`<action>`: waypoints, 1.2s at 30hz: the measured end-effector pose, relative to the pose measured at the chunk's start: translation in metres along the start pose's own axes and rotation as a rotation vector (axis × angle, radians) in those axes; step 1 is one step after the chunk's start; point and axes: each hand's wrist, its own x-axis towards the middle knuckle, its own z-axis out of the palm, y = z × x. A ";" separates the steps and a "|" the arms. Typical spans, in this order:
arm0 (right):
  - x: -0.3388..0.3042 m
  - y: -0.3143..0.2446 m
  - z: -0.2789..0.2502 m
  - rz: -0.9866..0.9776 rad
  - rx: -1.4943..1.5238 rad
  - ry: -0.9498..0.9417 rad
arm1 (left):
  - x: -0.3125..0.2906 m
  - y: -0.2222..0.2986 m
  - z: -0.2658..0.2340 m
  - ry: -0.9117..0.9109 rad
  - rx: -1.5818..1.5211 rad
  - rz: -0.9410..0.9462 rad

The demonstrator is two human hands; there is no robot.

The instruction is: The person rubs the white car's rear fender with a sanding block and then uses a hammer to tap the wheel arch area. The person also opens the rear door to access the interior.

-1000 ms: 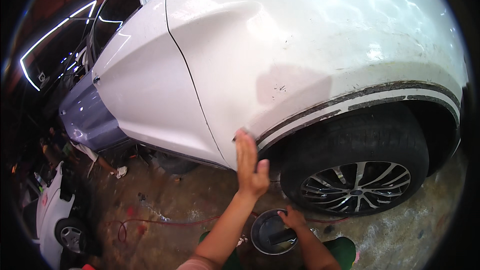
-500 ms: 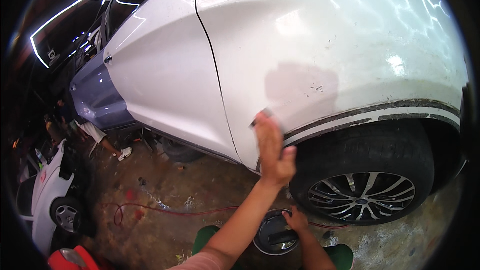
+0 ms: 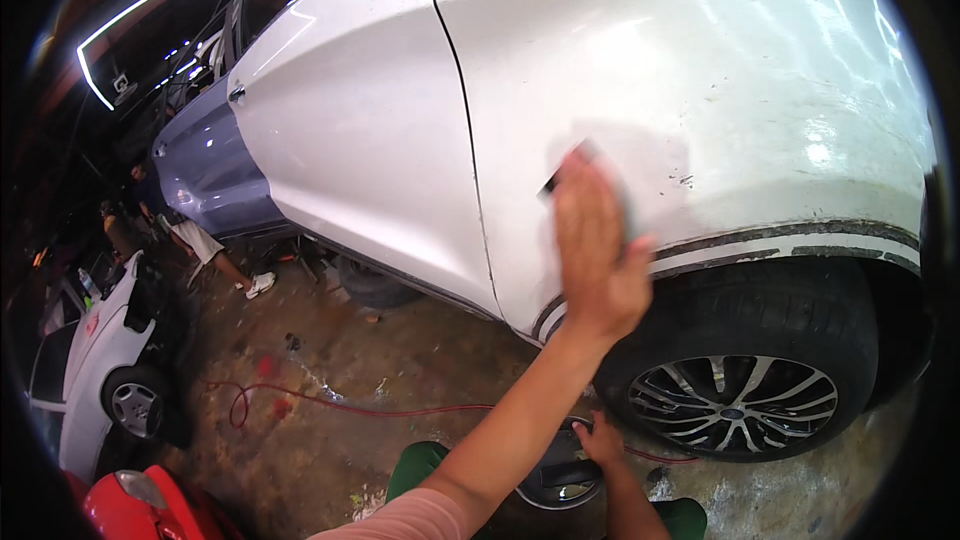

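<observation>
My left hand lies with long, nearly flat fingers against the white rear side panel of a car, above the wheel arch. Under those fingers is a dark, flat sheet that looks like sandpaper; only its edges show, and the hand is slightly blurred. Lower down, my right hand grips the rim of a round, dark bowl with a shiny edge. A black block rests inside the bowl. Small dark marks show on the panel to the right of my left hand.
The car's rear wheel stands close beside the bowl. Across the wet-looking floor runs a thin red hose. At left are another white car, a red body part and a person.
My left hand has slid up and to the right over the panel with the sandpaper. My right hand stays at the bowl's rim. The whole view has shifted slightly.
</observation>
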 end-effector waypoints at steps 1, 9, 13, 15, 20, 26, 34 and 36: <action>0.001 0.000 0.000 -0.004 0.002 0.008 | -0.034 -0.017 -0.004 0.065 -0.003 -0.059; 0.008 -0.003 0.004 0.002 -0.007 0.037 | -0.133 -0.041 -0.034 0.084 -0.057 -0.536; 0.004 0.003 0.007 0.031 -0.012 0.010 | -0.021 -0.028 -0.030 0.020 -0.071 -0.261; 0.003 0.001 0.003 0.016 -0.042 0.005 | -0.024 -0.036 -0.031 0.006 -0.057 -0.203; 0.005 -0.006 0.008 -0.004 -0.082 0.027 | -0.161 -0.068 -0.049 0.018 0.003 -0.576; 0.007 -0.004 0.006 0.024 -0.099 0.030 | -0.090 -0.068 -0.048 -0.021 -0.057 -0.297; 0.004 -0.006 0.010 0.000 -0.108 0.071 | -0.036 -0.070 -0.041 0.002 0.022 -0.194; 0.007 -0.004 0.011 -0.008 -0.133 0.083 | -0.077 -0.075 -0.046 0.013 0.006 -0.257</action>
